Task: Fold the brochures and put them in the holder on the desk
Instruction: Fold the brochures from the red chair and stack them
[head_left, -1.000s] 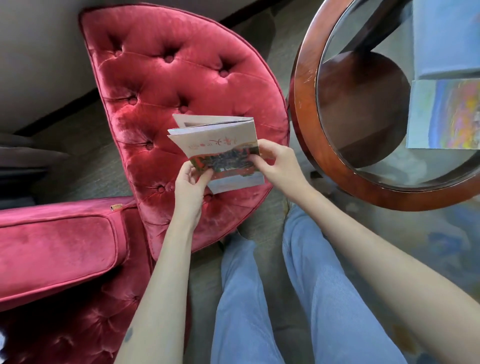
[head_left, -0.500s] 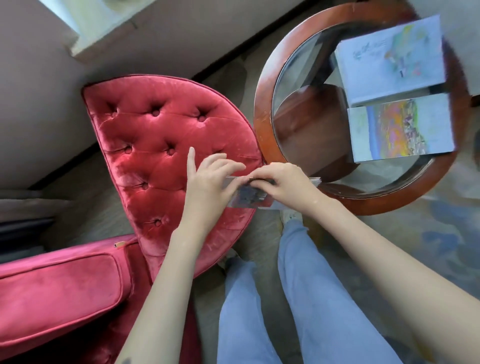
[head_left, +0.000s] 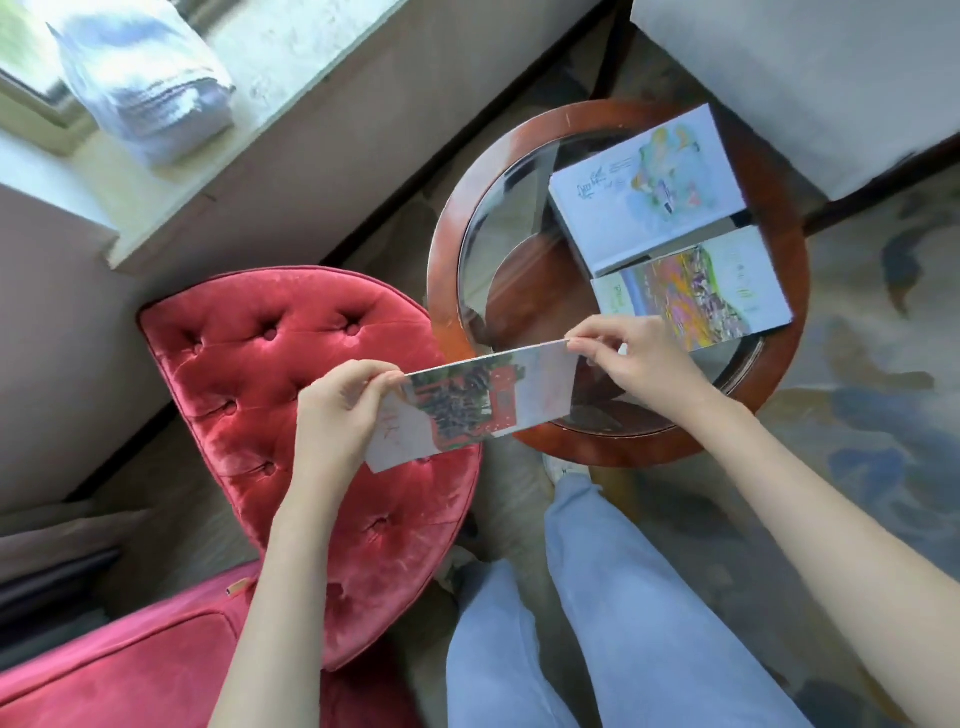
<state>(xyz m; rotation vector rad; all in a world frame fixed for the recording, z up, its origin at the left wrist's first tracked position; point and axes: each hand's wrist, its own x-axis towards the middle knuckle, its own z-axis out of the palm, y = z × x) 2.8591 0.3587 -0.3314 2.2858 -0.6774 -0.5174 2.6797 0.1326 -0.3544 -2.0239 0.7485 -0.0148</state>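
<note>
A folded brochure (head_left: 478, 402) with a red and dark green picture hangs in the air between the red chair and the round table. My left hand (head_left: 340, 410) pinches its upper left corner. My right hand (head_left: 631, 358) pinches its upper right corner, over the table's near rim. Two more printed pieces lie on the table's glass top: a pale blue one (head_left: 649, 187) at the back and a colourful one (head_left: 696, 291) in front of it. No holder is in view.
A round wooden table with a glass top (head_left: 441, 249) stands at the right. A red tufted chair (head_left: 291, 395) sits at the left, under my left arm. My legs in blue jeans (head_left: 597, 597) are below. A window sill with a white bundle (head_left: 145, 78) lies at the far left.
The brochure was open between my hands, then pressed shut. It now lies folded flat, and my hands have slid apart along its top edge to the two corners. The camera has tilted up.
</note>
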